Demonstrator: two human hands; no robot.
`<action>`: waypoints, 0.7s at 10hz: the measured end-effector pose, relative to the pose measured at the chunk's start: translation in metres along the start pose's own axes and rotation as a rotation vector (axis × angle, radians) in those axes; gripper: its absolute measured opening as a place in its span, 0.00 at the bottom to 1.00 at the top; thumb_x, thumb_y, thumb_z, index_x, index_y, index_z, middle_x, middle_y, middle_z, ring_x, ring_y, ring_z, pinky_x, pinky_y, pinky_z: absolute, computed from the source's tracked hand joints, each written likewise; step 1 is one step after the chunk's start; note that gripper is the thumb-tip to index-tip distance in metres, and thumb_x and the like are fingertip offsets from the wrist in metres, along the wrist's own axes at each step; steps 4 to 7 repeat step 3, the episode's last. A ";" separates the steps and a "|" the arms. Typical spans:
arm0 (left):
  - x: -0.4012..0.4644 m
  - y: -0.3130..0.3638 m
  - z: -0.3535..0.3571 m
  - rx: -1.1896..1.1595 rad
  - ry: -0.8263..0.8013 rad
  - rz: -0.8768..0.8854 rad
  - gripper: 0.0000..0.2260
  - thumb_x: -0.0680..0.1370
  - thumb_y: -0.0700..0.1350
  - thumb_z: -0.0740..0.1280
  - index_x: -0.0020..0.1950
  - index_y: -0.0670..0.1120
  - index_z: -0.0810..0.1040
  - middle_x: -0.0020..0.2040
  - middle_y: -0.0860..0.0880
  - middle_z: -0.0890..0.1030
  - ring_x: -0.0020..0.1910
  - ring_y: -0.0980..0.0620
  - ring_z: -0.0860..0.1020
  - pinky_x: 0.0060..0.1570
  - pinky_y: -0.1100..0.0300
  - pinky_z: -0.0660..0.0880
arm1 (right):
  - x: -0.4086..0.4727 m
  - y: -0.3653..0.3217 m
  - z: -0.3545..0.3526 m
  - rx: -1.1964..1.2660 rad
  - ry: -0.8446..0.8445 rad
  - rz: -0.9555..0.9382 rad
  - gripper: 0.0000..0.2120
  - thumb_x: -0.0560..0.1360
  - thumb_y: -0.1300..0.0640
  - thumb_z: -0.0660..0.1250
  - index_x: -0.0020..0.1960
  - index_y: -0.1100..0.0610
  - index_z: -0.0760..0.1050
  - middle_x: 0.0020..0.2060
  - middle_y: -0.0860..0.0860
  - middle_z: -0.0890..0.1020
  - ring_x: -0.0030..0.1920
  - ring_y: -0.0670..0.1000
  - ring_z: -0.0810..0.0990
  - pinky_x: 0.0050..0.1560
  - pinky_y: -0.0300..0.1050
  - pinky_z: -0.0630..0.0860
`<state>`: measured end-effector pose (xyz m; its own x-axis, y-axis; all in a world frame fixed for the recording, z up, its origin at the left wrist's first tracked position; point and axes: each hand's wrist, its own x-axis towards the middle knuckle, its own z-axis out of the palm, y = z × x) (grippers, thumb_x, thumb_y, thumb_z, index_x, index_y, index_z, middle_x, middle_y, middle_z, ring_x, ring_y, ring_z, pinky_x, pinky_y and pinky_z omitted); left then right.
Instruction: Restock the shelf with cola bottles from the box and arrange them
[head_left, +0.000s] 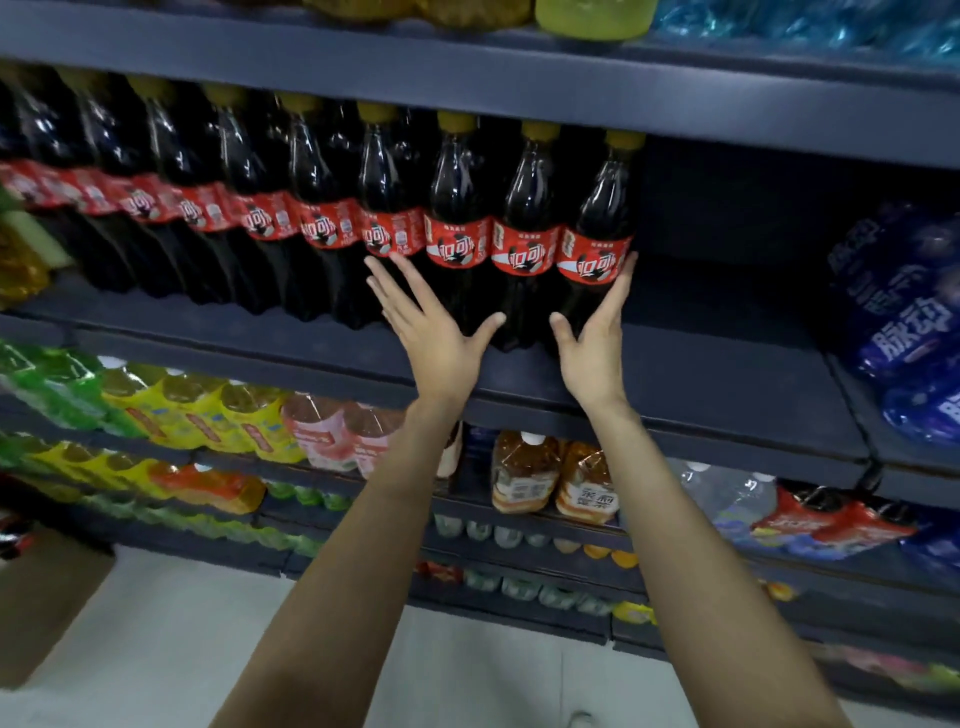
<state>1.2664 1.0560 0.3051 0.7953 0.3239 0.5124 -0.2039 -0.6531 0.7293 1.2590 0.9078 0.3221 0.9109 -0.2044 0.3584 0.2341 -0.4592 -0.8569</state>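
A long row of dark cola bottles with red labels and yellow caps stands on the dark shelf, running from the far left to just right of centre. My left hand is open, its straight fingers against the lower part of a bottle near the row's right end. My right hand is open too, its fingers flat against the right side of the last bottle. Between my two hands stand the three rightmost bottles. The cardboard box sits on the floor at the lower left.
To the right of the last bottle the shelf is bare up to blue bottle packs. Lower shelves hold green, yellow, pink and orange drinks. An upper shelf edge hangs just above the caps.
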 end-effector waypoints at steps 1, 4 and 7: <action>0.001 -0.003 0.002 -0.066 -0.006 -0.002 0.54 0.69 0.62 0.71 0.76 0.35 0.42 0.75 0.32 0.40 0.75 0.33 0.41 0.72 0.36 0.49 | -0.001 0.004 0.005 -0.050 0.026 0.036 0.45 0.77 0.62 0.65 0.76 0.51 0.32 0.77 0.53 0.52 0.76 0.54 0.55 0.69 0.44 0.58; 0.000 0.001 0.000 -0.045 -0.031 -0.023 0.53 0.71 0.61 0.71 0.76 0.35 0.41 0.75 0.31 0.40 0.75 0.32 0.42 0.71 0.35 0.50 | -0.012 -0.019 0.001 -0.175 0.099 0.103 0.44 0.76 0.59 0.67 0.77 0.57 0.37 0.77 0.56 0.52 0.76 0.54 0.53 0.73 0.48 0.56; 0.000 0.001 0.000 -0.045 -0.031 -0.023 0.53 0.71 0.61 0.71 0.76 0.35 0.41 0.75 0.31 0.40 0.75 0.32 0.42 0.71 0.35 0.50 | -0.012 -0.019 0.001 -0.175 0.099 0.103 0.44 0.76 0.59 0.67 0.77 0.57 0.37 0.77 0.56 0.52 0.76 0.54 0.53 0.73 0.48 0.56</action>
